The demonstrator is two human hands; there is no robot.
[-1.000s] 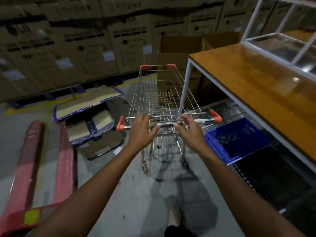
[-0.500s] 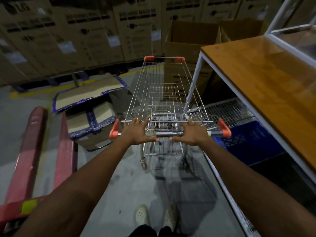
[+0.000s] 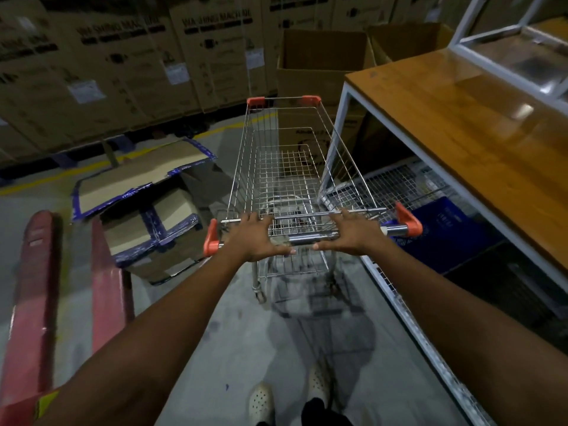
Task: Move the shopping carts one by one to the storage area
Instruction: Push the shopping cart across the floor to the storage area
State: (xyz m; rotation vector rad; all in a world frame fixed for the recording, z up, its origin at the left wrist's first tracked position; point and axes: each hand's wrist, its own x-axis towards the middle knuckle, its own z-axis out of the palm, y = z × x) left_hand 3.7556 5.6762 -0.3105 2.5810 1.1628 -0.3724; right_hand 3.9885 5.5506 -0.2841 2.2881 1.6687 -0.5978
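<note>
A silver wire shopping cart (image 3: 285, 167) with orange corner caps stands on the grey floor straight ahead of me, its basket empty. Its chrome handle bar (image 3: 310, 239) has orange end pieces. My left hand (image 3: 256, 236) lies over the left part of the bar and presses on it. Its fingers reach forward to the basket's rear wire and its thumb is spread along the near side. My right hand (image 3: 353, 233) presses on the right part in the same way. The cart's right side runs close beside the leg of a white table frame.
A wooden-topped table (image 3: 479, 124) with a white frame stands on the right, with a blue crate (image 3: 442, 232) and wire shelving under it. Taped cardboard boxes (image 3: 147, 204) and a red pallet jack (image 3: 37, 290) lie on the left. Stacked cartons (image 3: 123, 56) wall off the far side.
The cart has rolled forward alongside the table. My hands went from curled round the handle to lying flatter on it, and they now sit wider apart.
</note>
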